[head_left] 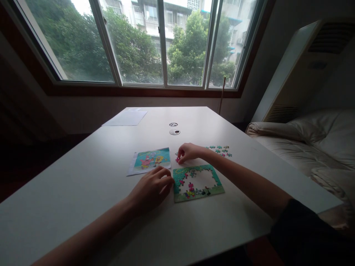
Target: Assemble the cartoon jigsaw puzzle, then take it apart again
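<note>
A partly filled jigsaw puzzle (217, 183) lies flat on the white table, its border assembled and a pale gap in the middle. At its left edge rests my left hand (154, 184), fingers bent and closed, their tips against the frame. Beyond the puzzle's upper left corner, my right hand (188, 152) pinches a pink puzzle piece (178, 160) low over the tabletop. Loose puzzle pieces (219, 150) are scattered behind my right forearm, which partly hides them. A picture sheet (151, 159) with cartoon figures lies behind my left hand.
The white table (111, 177) stretches toward a window (163, 44). White paper (126, 117) lies at its far left corner. Two round metallic fittings (174, 132) sit in the tabletop's far middle. To the right stand a pale sofa (291, 147) and a tall appliance (288, 70).
</note>
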The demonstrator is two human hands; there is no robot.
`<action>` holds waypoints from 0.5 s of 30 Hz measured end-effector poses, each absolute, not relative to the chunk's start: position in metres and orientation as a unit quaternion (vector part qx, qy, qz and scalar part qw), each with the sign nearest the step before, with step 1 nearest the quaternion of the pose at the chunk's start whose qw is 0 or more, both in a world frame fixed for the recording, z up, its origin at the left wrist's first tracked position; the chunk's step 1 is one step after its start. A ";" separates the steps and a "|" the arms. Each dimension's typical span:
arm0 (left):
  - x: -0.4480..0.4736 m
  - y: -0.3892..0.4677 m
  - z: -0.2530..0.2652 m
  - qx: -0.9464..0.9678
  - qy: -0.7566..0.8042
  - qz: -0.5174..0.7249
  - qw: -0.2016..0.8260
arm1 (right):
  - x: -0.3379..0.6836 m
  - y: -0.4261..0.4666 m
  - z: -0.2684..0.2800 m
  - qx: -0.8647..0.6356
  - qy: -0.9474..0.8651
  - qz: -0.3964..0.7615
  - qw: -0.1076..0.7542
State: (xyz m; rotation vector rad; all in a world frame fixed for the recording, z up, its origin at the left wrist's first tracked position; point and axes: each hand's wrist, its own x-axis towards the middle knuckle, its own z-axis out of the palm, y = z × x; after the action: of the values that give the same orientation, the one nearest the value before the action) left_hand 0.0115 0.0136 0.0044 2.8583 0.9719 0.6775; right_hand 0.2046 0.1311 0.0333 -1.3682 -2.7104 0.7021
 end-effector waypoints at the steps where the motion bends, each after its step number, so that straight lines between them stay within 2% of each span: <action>1: 0.011 0.014 0.004 0.921 0.317 0.225 0.030 | 0.205 0.130 0.034 -0.438 -0.870 0.225 0.015; 4: 0.011 0.015 0.003 0.911 0.329 0.244 0.048 | 0.209 0.121 0.034 -0.429 -0.872 0.232 0.045; 10: 0.016 0.018 0.002 0.891 0.354 0.273 0.085 | 0.235 0.091 0.026 -0.365 -0.863 0.302 0.175; 15: 0.028 0.017 0.004 0.883 0.353 0.293 0.102 | 0.254 0.056 0.023 -0.344 -0.834 0.372 0.220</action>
State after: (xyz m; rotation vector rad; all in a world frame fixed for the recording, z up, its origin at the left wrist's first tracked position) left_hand 0.0278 0.0173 0.0037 2.6063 1.0435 0.8639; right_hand 0.2540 0.0565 0.0231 -0.9505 -2.3059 1.0294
